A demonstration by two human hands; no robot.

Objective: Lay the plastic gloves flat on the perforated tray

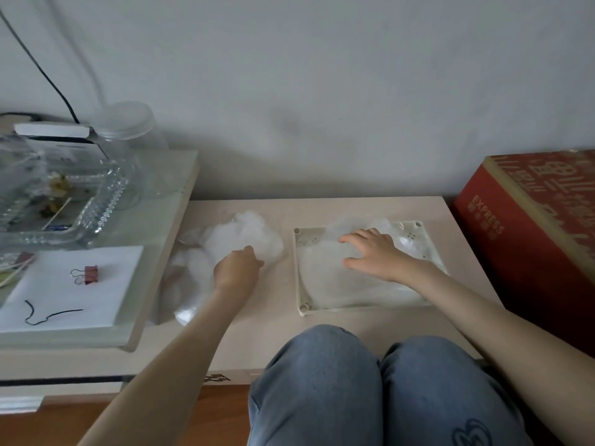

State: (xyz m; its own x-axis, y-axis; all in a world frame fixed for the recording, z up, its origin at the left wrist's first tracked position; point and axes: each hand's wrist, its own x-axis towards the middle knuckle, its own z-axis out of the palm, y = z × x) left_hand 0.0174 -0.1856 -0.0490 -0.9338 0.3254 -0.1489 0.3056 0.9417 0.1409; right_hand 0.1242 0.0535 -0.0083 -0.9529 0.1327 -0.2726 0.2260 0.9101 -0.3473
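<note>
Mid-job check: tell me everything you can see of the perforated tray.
The perforated tray is a cream, square plastic piece with a raised rim, round posts at its visible corners and small holes showing near the far edge. It lies flat on the beige table, right of the loose glove pile that the left hand grips. Clear plastic gloves cover most of it; the right hand presses on them, fingers spread. The forearm hides its near right corner.

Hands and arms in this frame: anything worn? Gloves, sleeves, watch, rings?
Nothing worn that shows. The left hand and right hand are bare: no gloves, rings or watch visible. Both forearms are uncovered to the frame edge, no sleeve in view. Below them, blue jeans with a dark mark on one leg.
</note>
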